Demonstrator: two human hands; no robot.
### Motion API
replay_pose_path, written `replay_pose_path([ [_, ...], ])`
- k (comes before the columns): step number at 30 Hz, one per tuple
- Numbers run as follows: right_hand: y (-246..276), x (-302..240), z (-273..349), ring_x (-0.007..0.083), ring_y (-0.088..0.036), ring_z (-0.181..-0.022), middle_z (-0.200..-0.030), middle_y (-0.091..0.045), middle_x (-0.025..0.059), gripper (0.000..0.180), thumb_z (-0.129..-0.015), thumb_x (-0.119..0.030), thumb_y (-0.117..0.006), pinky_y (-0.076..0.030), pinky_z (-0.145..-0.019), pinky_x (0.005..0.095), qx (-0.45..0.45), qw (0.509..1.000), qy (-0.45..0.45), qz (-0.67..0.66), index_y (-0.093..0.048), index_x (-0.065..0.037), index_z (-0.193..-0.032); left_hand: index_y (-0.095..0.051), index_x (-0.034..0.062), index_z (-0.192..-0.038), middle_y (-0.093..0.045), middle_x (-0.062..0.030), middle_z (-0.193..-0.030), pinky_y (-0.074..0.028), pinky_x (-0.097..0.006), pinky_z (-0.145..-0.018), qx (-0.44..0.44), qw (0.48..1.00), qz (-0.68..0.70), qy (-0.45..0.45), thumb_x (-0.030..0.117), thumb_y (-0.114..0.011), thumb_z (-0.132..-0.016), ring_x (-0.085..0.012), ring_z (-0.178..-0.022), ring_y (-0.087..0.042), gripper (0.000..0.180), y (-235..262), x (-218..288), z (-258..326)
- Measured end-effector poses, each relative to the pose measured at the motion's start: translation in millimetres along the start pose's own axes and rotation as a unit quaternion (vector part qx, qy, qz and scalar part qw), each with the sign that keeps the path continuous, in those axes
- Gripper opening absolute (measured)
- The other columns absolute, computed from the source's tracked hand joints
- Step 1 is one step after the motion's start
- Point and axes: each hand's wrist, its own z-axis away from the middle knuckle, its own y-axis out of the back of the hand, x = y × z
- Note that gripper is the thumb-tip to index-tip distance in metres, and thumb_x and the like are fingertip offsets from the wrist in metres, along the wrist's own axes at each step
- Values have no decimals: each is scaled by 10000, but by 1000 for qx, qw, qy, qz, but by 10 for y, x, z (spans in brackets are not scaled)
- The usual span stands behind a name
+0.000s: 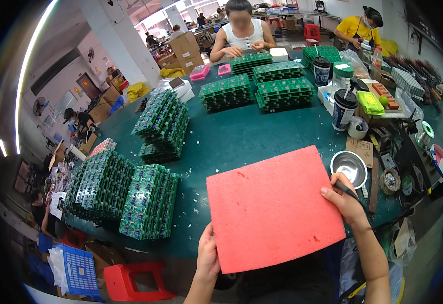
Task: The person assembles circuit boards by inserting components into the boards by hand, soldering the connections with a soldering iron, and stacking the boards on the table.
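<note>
A flat red foam sheet (277, 210) is tilted up above the near edge of the green table, held at both sides. My left hand (208, 253) grips its lower left edge, with the fingers hidden behind it. At the right edge my right hand (347, 202) pinches the sheet, thumb on its front face. A dark pen-shaped handle (344, 188) also lies in my right hand; its tip is out of sight. Just beyond that hand stands a metal bowl (349, 168). Stacks of green circuit boards (148, 202) stand left of the sheet.
More circuit board stacks (284, 93) stand at the far side, where a person in white (241, 33) sits. Cups (344, 109), a solder spool (424, 134) and a brown bar (373, 185) crowd the right. A red stool (135, 281) is below left. White crumbs dot the table (221, 137).
</note>
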Motion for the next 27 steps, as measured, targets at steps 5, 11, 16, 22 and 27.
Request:
replay_pose_path([
  [5,-60,-113,38,30,-477,-792,-848,-478,-39,258,-875,-65,-667,-412,-701,192,26,998,59,-18,-431,-126,-958,-410,-23,-1371,-593,-131,-1256,-497,-347,-946,-25,999,-3,36,131,-592,-950,-204,-1106,-605,484,-61,195,11],
  [11,192,-199,-62,73,-546,-904,-987,-552,2,340,-828,-90,-729,-451,-799,219,-52,992,107,-52,-448,-100,-1019,-429,-15,-1348,-581,-121,-1267,-428,-354,-999,-148,959,-226,-92,162,-781,-801,-223,-1157,-569,673,-127,453,-232],
  [16,450,-159,-118,239,-595,-1137,-1166,-631,153,440,-805,-16,-757,-441,-1016,398,-265,937,226,-12,-423,-68,-1087,-636,83,-1071,-700,-123,-1139,-433,-335,-723,-332,694,-462,-441,52,-739,-757,-232,-868,-663,332,-58,534,-714],
  [22,533,220,-134,316,-589,-1180,-1259,-609,151,85,-863,-109,-618,-472,-988,374,-215,958,-160,105,-569,-42,-843,-679,179,-956,-707,20,-1145,-414,-268,-577,-357,472,-599,-540,72,-709,-763,-126,-622,-500,223,243,79,-914],
  [27,763,504,-124,365,-570,-1204,-1230,-612,118,284,-748,-35,-696,-475,-1006,486,-326,764,383,405,-547,-83,-985,-678,192,-993,-676,55,-1210,-400,-266,-561,-399,467,-614,-497,78,-700,-711,-120,-626,-490,305,243,44,-861],
])
